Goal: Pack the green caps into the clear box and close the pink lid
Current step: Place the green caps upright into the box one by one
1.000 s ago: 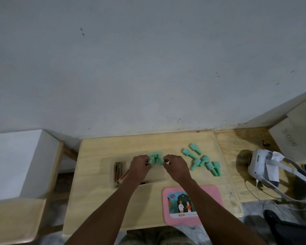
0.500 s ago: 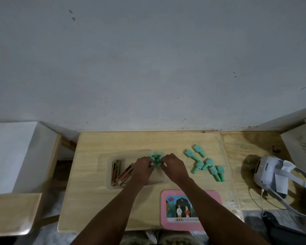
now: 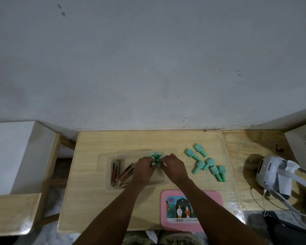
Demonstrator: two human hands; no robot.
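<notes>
A cluster of green caps (image 3: 156, 158) stands upright in the far right corner of the clear box (image 3: 108, 174). My left hand (image 3: 144, 168) and my right hand (image 3: 174, 167) press against this cluster from either side, fingertips closed on it. Several more green caps (image 3: 208, 163) lie loose on the wooden table to the right of the box. The pink lid (image 3: 191, 209), with a picture label, lies flat at the table's near edge, right of my right forearm.
Several brown and red stick-like items (image 3: 121, 172) lie in the box's left half. A white headset (image 3: 274, 172) with straps rests on the adjoining wooden surface at right. A white block (image 3: 16, 156) stands to the left. A grey wall rises behind the table.
Both hands stay pressed around the cap cluster in the box. The camera view has shifted slightly, so the table sits a little differently in frame. The loose caps have not moved.
</notes>
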